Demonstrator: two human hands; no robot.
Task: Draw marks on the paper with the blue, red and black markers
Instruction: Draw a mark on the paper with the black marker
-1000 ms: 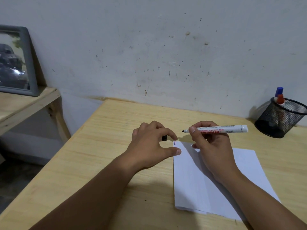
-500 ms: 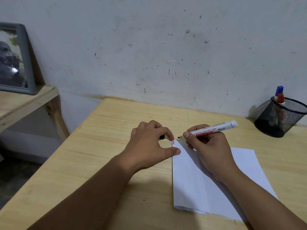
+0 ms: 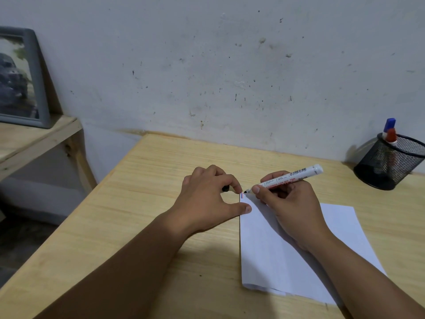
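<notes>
A folded white paper (image 3: 273,252) lies on the wooden desk (image 3: 142,226). Short blue and red marks (image 3: 241,195) sit at its top left corner. My right hand (image 3: 289,203) grips a white marker (image 3: 288,177) with a black tip, and the tip is at the paper's corner beside the marks. My left hand (image 3: 207,196) rests on the desk at the paper's left edge, thumb on the edge, fingers curled round a small black cap (image 3: 226,188). The blue marker (image 3: 389,125) and the red marker (image 3: 391,135) stand in the pen cup.
A black mesh pen cup (image 3: 391,162) stands at the desk's back right by the wall. A framed picture (image 3: 20,79) leans on a wooden shelf (image 3: 34,139) to the left. The desk's left edge drops to the floor.
My right hand has tilted the marker down and brought its tip from above the desk to the paper's top left corner. My left hand has stayed put.
</notes>
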